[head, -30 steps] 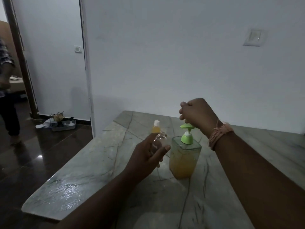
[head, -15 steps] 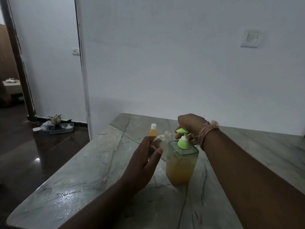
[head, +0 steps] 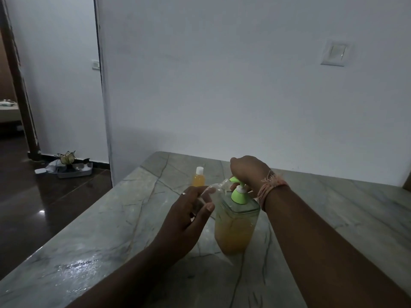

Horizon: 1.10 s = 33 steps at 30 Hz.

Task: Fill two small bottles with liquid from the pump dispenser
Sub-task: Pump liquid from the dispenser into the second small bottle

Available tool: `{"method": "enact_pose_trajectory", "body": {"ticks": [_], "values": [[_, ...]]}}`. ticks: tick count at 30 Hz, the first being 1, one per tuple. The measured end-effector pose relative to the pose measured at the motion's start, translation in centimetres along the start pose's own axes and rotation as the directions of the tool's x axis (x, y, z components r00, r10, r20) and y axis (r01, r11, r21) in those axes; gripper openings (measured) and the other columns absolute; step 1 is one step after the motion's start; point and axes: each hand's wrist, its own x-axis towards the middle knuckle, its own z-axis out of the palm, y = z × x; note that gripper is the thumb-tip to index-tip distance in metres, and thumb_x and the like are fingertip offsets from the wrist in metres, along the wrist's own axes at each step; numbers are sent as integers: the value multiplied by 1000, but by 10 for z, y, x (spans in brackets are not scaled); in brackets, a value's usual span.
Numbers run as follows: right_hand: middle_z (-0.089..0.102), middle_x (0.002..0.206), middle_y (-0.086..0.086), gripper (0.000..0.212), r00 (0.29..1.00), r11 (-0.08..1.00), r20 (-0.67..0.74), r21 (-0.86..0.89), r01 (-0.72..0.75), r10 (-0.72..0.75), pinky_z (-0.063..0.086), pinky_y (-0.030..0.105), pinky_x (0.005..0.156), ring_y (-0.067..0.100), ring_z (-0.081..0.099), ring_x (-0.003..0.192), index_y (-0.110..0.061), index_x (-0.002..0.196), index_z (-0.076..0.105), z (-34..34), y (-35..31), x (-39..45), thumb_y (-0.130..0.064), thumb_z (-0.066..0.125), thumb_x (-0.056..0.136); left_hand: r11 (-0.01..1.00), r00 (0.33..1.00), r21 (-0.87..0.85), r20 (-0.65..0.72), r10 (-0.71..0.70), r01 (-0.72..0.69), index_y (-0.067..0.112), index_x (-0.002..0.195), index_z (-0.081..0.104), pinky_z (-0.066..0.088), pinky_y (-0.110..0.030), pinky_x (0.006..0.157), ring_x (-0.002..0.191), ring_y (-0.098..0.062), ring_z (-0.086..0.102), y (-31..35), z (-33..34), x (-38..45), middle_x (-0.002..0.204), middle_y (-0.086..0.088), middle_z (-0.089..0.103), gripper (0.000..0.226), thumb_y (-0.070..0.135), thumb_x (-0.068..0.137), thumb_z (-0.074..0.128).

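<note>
left hand pinches clear bottle; right hand curled on green-pumped amber dispenser

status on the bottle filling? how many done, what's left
Done: one small capped bottle with orange liquid stands on the marble counter.

In hand: the left hand holds a clear, empty-looking small bottle tilted toward the green pump head of the square dispenser of orange liquid; the right hand rests on the pump.

Left: fill and presumably cap this one.
</note>
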Motion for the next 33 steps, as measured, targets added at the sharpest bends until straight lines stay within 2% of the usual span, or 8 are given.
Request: {"method": "enact_pose_trajectory", "body": {"ticks": [2,3,7,10,14,23,29,33], "values": [[56,129,25,32,999,999,-28,-38,15,-16,45,36,99,36,53,120,6,113,58,1,-1,0,-5,31,101,1000,1000,-6,-1,-3,3,22,128,56,49,-17,65,79,-9,62,1,0,0,94,10,60,37,41,97,48],[56,129,24,33,999,999,-41,-49,8,-10,45,32,97,36,54,119,7,120,56,1,-3,-2,-4,32,100,1000,1000,-4,-6,-2,2,24,128,56,48,-16,64,78,-8,62,1,0,1,94,11,61,36,41,97,48],[57,126,23,26,993,975,-76,-213,70,-88,41,30,84,35,54,115,3,100,58,4,0,4,-4,33,98,1000,1000,9,-8,24,-24,27,126,55,49,-15,62,79,-9,63,2,0,3,95,13,60,31,38,98,51],[58,126,22,31,992,947,-62,-312,83,-107,42,33,85,35,54,115,3,115,59,10,1,9,-4,35,97,999,999,5,-2,53,-53,26,122,57,53,-21,61,79,-14,63,-2,2,3,94,14,59,25,36,99,53],[59,123,23,30,988,923,-53,-367,115,-144,44,36,84,37,55,113,3,114,61,15,2,10,-3,39,94,998,999,-52,-27,43,-44,26,123,59,53,-20,59,74,-15,65,-7,0,3,88,15,63,31,42,97,54],[54,130,24,34,992,960,-50,-262,102,-119,42,35,90,36,52,119,6,125,51,10,2,11,-5,30,100,927,989,-352,-17,-145,130,28,109,68,56,-24,56,65,-18,69,-15,-4,6,81,-5,71,33,51,85,71],[54,132,23,32,995,976,-32,-200,88,-96,41,37,93,34,53,120,5,126,52,12,0,6,-3,39,98,785,950,-536,158,-268,311,26,106,68,39,-22,41,48,-10,45,-19,-2,8,69,-3,59,36,56,86,69],[55,129,25,38,999,999,4,17,46,-46,42,38,95,38,52,119,4,126,52,11,3,13,-12,27,103,710,928,-598,263,-265,372,19,116,67,31,-23,43,47,-11,36,-16,-9,19,65,-5,49,38,50,94,60]]}}
